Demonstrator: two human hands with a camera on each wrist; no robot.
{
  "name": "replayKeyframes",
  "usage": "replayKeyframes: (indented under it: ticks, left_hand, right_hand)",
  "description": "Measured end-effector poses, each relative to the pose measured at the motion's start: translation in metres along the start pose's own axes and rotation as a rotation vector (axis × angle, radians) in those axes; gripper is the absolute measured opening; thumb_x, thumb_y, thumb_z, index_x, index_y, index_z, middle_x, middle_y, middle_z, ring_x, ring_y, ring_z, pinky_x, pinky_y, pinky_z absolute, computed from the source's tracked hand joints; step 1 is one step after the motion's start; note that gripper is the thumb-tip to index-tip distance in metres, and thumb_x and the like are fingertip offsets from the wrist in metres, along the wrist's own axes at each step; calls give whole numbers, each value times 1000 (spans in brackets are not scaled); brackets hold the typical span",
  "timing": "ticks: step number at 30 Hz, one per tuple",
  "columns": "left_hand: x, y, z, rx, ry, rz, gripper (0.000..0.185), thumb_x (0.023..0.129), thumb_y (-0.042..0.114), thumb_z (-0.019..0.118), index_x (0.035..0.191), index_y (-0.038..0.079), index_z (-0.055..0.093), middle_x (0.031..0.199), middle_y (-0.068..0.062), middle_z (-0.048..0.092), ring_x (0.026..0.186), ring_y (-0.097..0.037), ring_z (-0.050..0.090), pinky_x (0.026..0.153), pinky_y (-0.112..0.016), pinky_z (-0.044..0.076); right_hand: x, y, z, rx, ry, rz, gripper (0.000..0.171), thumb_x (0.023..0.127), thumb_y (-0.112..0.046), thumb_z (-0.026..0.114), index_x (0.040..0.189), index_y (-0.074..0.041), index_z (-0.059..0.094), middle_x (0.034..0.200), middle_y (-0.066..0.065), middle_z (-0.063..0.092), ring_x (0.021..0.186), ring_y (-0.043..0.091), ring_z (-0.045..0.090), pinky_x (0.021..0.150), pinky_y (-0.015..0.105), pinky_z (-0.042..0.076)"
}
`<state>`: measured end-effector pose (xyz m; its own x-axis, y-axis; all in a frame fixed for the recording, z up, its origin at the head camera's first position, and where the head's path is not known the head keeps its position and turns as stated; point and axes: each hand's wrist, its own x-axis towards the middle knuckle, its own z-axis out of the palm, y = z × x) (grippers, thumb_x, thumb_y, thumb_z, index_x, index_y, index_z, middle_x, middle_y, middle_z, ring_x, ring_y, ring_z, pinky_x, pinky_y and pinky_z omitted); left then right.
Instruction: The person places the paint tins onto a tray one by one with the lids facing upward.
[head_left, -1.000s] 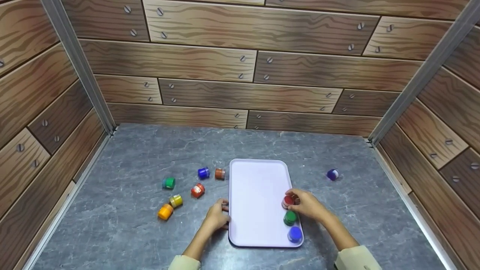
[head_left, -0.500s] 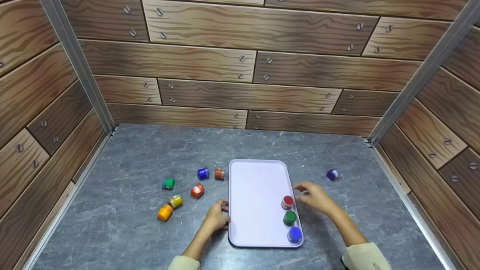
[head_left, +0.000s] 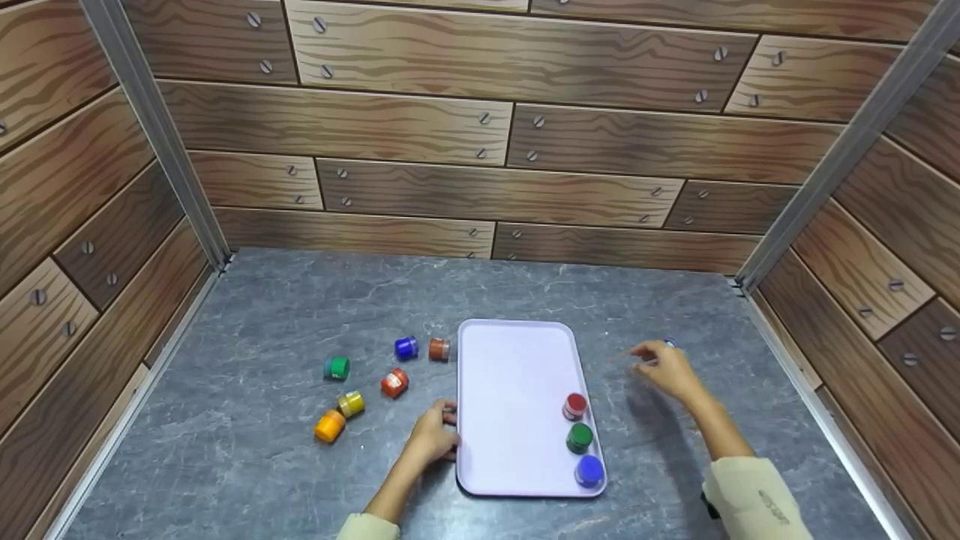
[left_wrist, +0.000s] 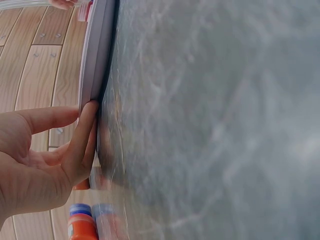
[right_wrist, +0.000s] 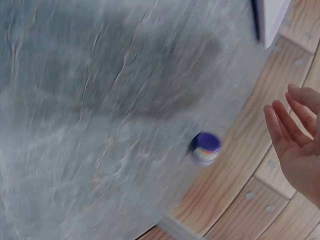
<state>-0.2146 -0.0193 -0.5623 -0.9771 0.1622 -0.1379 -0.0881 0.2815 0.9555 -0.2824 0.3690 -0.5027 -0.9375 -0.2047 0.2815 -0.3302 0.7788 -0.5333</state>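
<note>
A pale lilac tray (head_left: 510, 367) lies on the grey table. Along its right edge stand a red-lidded jar (head_left: 575, 406), a green one (head_left: 579, 436) and a blue one (head_left: 589, 470). My left hand (head_left: 437, 429) rests with straight fingers (left_wrist: 87, 135) against the tray's left rim (left_wrist: 95, 55). Right of the tray, my right hand (head_left: 663, 368) hovers over the table, open and holding nothing. Just beyond its fingers (right_wrist: 282, 132) lies a purple-lidded jar (right_wrist: 205, 148) on its side, mostly hidden in the head view.
Several loose jars lie left of the tray: green (head_left: 337, 367), blue (head_left: 406, 347), brown (head_left: 439, 348), red-orange (head_left: 394, 382), yellow (head_left: 350, 403) and orange (head_left: 329, 424). Wood-patterned walls enclose the table at the back and on both sides.
My right hand let go of the red-lidded jar on the tray and moved right and away, towards the purple-lidded jar. The left hand stayed at the tray's rim.
</note>
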Motion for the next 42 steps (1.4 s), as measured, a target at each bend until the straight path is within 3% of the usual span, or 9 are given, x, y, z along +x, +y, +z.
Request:
replayKeyframes:
  ticks: [10,19,24,28,34,39,42]
  left_hand:
    - [-2,-1,1,-11,0,7,53,62,-20,53,114,-8,48,88,-12,58,66,-23,58,46,-34,52]
    - [-2,-1,2,-11,-4,4,54,61,-20,53,113,-8,48,88,-12,58,67,-24,57,46,-34,52]
    - [-1,-1,2,-21,-9,2,53,62,-20,52,113,-8,48,88,-12,58,66,-24,58,46,-35,53]
    - [-1,-1,2,-17,-5,11,53,62,-20,52,113,-8,48,88,-12,58,65,-25,58,46,-35,52]
    - [0,-1,1,-25,1,18,53,61,-21,52,112,-8,48,88,-12,58,65,-24,58,46,-35,52]
    - [0,-1,1,-24,0,17,54,61,-21,51,113,-8,48,88,-12,59,65,-24,58,45,-35,52]
    - [0,-1,0,-38,-4,12,55,60,-21,51,114,-8,48,88,-13,58,65,-25,59,46,-35,53]
  right_hand:
    - [1,39,-11,-168,48,221,23,80,0,60,101,8,59,96,30,51,87,45,52,74,57,42]
    - [-3,57,-2,-271,-71,381,46,88,-19,56,128,1,43,112,40,39,98,58,44,78,62,38]
    - [-3,61,0,-279,-118,401,49,91,-22,53,133,-1,38,114,41,39,101,58,43,80,63,37]
    - [-1,60,0,-253,-124,371,46,91,-21,52,130,0,39,111,41,41,101,57,43,79,63,38]
    - [2,58,2,-142,-60,333,36,90,-13,52,121,4,45,108,40,47,99,53,47,81,60,38]
    - [8,58,5,-148,-6,286,18,86,-11,57,94,4,52,90,27,56,85,44,53,74,55,41]
    - [11,59,7,-174,21,321,19,83,-12,60,85,3,49,81,21,54,78,40,53,69,53,41]
